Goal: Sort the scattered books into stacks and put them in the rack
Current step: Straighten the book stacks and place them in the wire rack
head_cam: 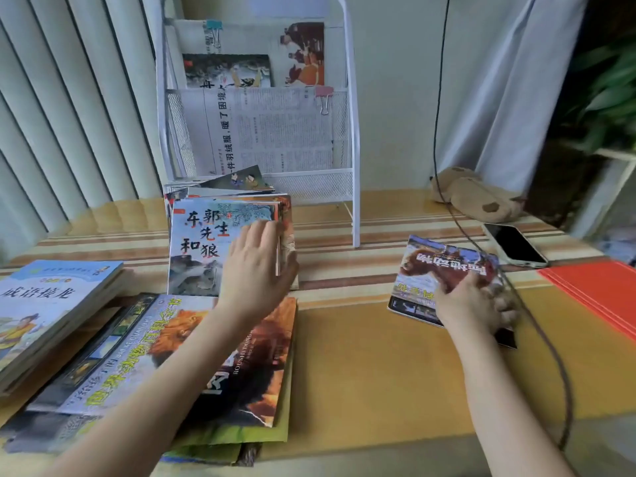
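A white wire rack (354, 187) stands at the back of the table, with newspapers and a picture book in its pockets. In front of it lies a stack of thin picture books (199, 249); my left hand (256, 266) rests flat on the stack's right edge, fingers spread. A pile of large animal books (179, 359) lies nearer, under my left forearm. Another stack of blue-covered books (44, 304) sits at the far left. My right hand (475, 304) grips the near right corner of a bear-cover book (430, 266) lying upside down on the table.
A phone (514, 247) lies right of the bear book, its dark cable (537, 325) running across the table past my right hand. An orange folder (599, 290) sits at the right edge. A brown plush toy (475, 194) lies at the back right.
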{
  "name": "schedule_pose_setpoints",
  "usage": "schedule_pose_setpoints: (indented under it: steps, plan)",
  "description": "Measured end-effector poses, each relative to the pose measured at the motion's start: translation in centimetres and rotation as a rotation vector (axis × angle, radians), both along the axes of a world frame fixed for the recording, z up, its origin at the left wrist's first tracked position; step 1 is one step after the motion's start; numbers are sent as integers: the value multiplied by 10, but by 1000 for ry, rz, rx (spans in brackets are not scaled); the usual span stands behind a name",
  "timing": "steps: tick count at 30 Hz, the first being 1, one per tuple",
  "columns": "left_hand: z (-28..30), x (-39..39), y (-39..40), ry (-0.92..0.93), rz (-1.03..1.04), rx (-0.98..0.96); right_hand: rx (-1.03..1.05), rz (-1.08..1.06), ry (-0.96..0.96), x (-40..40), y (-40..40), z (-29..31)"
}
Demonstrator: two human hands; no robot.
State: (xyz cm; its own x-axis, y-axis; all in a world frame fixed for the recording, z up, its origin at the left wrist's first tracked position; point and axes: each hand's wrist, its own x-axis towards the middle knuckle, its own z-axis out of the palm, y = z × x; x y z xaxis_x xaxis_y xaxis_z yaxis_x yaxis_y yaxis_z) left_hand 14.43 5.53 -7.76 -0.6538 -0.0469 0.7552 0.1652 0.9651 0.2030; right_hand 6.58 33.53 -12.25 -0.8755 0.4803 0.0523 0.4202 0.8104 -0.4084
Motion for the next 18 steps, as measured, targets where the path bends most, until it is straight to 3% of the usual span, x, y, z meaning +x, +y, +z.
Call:
schedule_pose_setpoints:
  steps: [1,4,5,7,9,11,15,18]
  plan:
    - [3,-4,20,-121,-126,69,-4,18,54,1,-2,-1]
    - [0,-20,72,-764,-417,324,-208,56,315,7,-8,4]
    - [-6,-26,84,-917,-449,347,-341,60,400,6,-8,4]
    - [-24,-35,97,-1053,-374,213,-616,39,478,7,-8,6]
    - [-40,-38,98,-988,-236,1,-940,4,478,3,-5,6]
    - [-47,-40,94,-878,-214,-59,-1221,10,394,0,-6,7]
    - [-47,-43,91,-597,-379,-6,-1173,166,269,5,-23,16]
    - [-37,-43,95,-366,-442,345,-1221,213,329,6,-25,18]
